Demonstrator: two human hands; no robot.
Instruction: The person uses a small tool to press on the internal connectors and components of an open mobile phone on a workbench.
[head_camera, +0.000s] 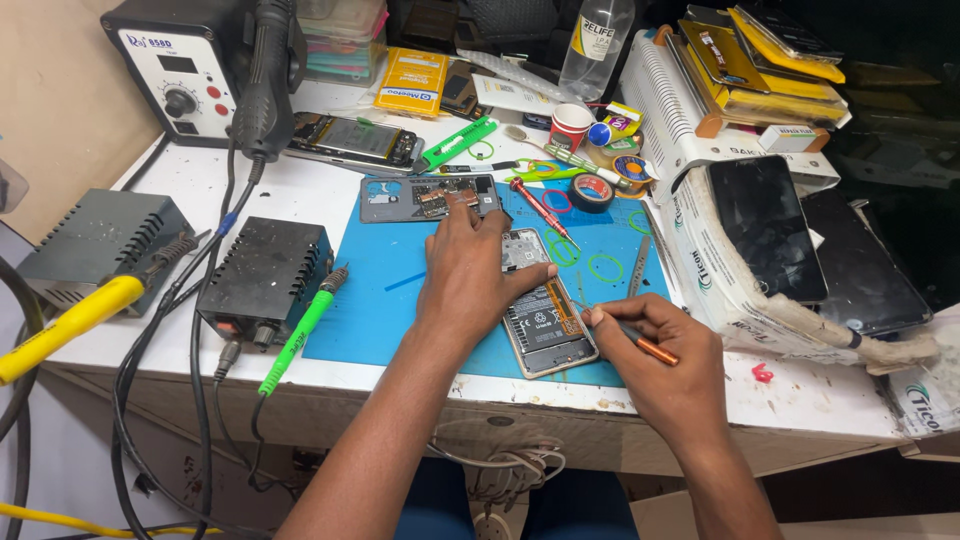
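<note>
A person works at a cluttered white worktop (300, 195) with a blue mat (395, 300). The left hand (470, 275) lies flat, fingers spread and grasping nothing, pressing on an opened phone (545, 325) just under its palm. The right hand (660, 350), just beside it, pinches a thin copper-tipped tool (640, 340), point touching the phone's edge. Beyond the left hand's fingertips lies a grey phone back cover (400, 198); a red screwdriver (540, 212) rests nearby.

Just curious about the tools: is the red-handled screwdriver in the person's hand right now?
No, the red-handled screwdriver lies on the blue mat; the right hand holds tweezers.
</note>
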